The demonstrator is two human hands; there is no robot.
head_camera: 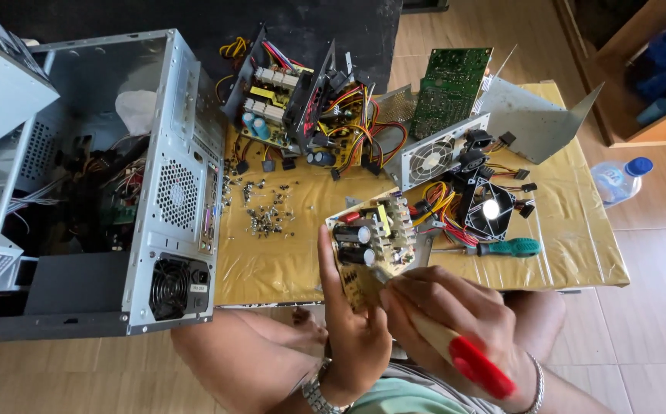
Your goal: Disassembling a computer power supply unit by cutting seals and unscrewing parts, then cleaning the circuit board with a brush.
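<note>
Tan power-supply circuit board with black cylindrical capacitors (370, 247) held up over the near edge of the surface, worked with a wooden-handled, red-ended brush (455, 349).

Gripped by its lower end in the left hand (356, 337), fingers closed behind it and thumb laid along its left edge; long axis tilted, rising up and right, away from the body. Right hand (463, 318) closed around the brush handle just right of and below the board, brush tip touching its lower right corner. Beyond, on the yellow-covered surface (578, 245): green-handled screwdriver (505, 248) at the right, black fan (489, 209), scattered small screws (264, 211), grey open computer case (118, 192) at the left edge.
</note>
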